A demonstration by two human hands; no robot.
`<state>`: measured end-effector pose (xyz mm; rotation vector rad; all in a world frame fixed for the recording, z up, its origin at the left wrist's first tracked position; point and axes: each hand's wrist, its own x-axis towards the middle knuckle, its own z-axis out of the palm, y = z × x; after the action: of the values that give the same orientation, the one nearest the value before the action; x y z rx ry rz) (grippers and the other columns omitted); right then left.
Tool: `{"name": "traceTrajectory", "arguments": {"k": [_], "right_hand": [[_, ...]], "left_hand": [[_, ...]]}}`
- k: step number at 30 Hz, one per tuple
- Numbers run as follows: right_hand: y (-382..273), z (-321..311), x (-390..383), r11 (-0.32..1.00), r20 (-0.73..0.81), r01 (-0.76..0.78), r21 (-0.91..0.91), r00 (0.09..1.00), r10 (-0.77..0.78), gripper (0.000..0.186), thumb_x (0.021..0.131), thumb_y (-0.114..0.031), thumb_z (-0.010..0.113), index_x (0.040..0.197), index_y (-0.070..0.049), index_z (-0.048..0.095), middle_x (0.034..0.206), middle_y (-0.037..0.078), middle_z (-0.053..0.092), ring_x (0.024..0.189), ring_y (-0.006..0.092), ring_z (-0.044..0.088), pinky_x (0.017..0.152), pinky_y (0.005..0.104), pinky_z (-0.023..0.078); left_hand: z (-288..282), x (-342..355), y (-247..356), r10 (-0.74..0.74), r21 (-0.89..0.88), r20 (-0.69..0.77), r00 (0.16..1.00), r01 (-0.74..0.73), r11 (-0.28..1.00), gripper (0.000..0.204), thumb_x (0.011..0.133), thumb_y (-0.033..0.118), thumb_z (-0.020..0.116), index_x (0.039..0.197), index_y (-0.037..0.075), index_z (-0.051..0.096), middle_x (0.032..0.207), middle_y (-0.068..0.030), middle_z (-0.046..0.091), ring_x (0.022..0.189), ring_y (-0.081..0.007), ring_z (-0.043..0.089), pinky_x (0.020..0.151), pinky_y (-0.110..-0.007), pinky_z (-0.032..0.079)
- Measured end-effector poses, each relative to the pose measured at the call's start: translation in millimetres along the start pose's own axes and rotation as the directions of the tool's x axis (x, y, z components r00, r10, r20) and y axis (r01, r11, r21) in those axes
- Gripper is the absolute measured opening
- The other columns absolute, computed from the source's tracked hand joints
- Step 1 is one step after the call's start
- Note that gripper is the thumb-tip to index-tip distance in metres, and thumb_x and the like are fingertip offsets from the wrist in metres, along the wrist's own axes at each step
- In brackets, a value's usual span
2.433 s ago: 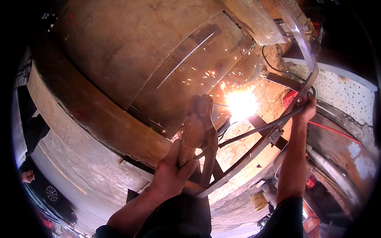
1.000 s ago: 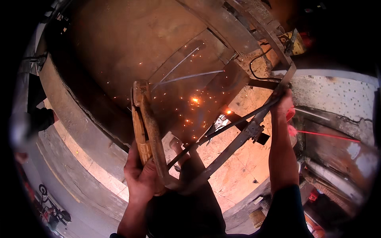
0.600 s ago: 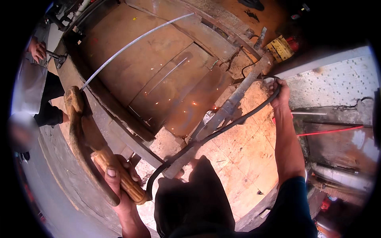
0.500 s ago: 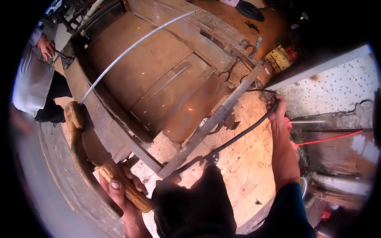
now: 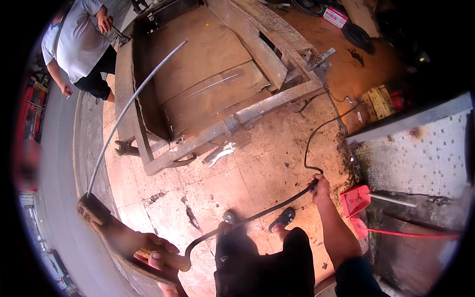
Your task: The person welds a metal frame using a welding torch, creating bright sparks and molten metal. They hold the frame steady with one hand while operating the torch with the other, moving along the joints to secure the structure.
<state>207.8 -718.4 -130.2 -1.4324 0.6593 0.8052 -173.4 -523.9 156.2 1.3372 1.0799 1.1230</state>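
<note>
In my left hand (image 5: 161,257) I grip the brown, wood-like handle of a welding electrode holder (image 5: 115,223), fingers wrapped round it. A long, thin grey welding rod (image 5: 123,108) rises from the holder's jaw, curving up toward the rusty metal frame (image 5: 198,140). Its far tip ends over the brown sheet inside that frame. From the handle's lower end a black cable (image 5: 269,211) runs across in front of my legs to my right hand (image 5: 321,189), which is closed round it. Beyond that hand the cable trails over the floor toward the back right.
At the upper left stands a person in a white shirt (image 5: 74,44), one hand on a dark tool by the frame. Pliers (image 5: 219,154) lie under the frame's near bar. A red dustpan (image 5: 355,200) and a red-handled stick (image 5: 415,233) lie at right, by a white tiled panel (image 5: 415,141).
My view has shifted back, so the frame sits higher and more floor shows. Both hands appear lower, still on the holder and cable. More of the other person is visible.
</note>
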Motion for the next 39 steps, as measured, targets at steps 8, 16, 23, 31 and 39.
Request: {"name": "traceTrajectory", "arguments": {"k": [8,16,23,31,39], "right_hand": [[59,-49,60,0.964,0.167,0.054,-0.261,0.986,-0.010,0.018,0.089,-0.022,0.056,0.101,-0.008,0.056,0.063,0.006,0.057,0.054,0.0186,0.059,0.044,0.0304,0.046],[95,-46,114,0.866,0.400,0.128,-0.484,0.912,0.089,0.021,0.089,-0.024,0.059,0.101,-0.008,0.058,0.070,0.001,0.056,0.057,0.0133,0.057,0.046,0.0266,0.048],[137,-62,131,0.893,0.565,0.142,-0.428,0.813,0.142,0.015,0.088,-0.022,0.062,0.096,-0.011,0.056,0.075,-0.001,0.054,0.065,0.0090,0.056,0.046,0.0234,0.047],[256,-8,208,0.888,0.799,0.382,-0.257,0.601,-0.027,0.017,0.089,-0.016,0.061,0.093,-0.008,0.046,0.078,0.000,0.053,0.069,0.0100,0.055,0.063,0.0261,0.045],[335,4,283,0.387,0.904,0.901,-0.195,0.011,0.428,0.044,0.092,-0.047,0.049,0.094,-0.003,0.049,0.083,0.023,0.063,0.079,0.0415,0.062,0.069,0.0488,0.048]], "left_hand": [[-33,-158,-134,-0.222,0.193,-0.083,0.972,0.234,0.953,0.034,0.083,0.029,0.067,0.100,0.005,0.051,0.074,-0.0039,0.053,0.059,-0.0160,0.055,0.051,-0.028,0.045],[16,-259,-168,-0.342,0.366,-0.129,0.931,0.365,0.856,0.040,0.079,0.034,0.076,0.092,0.004,0.054,0.060,0.0000,0.053,0.053,-0.0120,0.053,0.044,-0.024,0.041],[96,-291,-235,-0.107,0.462,-0.211,0.972,0.195,0.865,0.050,0.077,0.033,0.077,0.100,-0.002,0.051,0.064,-0.0058,0.058,0.050,-0.0137,0.056,0.041,-0.024,0.044],[120,-276,-380,0.242,0.585,-0.070,0.968,-0.157,0.796,0.034,0.074,0.009,0.078,0.094,-0.003,0.053,0.078,-0.0158,0.061,0.059,-0.0192,0.060,0.047,-0.031,0.049],[23,-335,-555,-0.111,-0.085,-0.324,0.939,0.087,0.993,0.037,0.096,0.034,0.044,0.109,0.001,0.053,0.095,-0.0117,0.061,0.080,-0.0189,0.061,0.066,-0.032,0.051]]}}
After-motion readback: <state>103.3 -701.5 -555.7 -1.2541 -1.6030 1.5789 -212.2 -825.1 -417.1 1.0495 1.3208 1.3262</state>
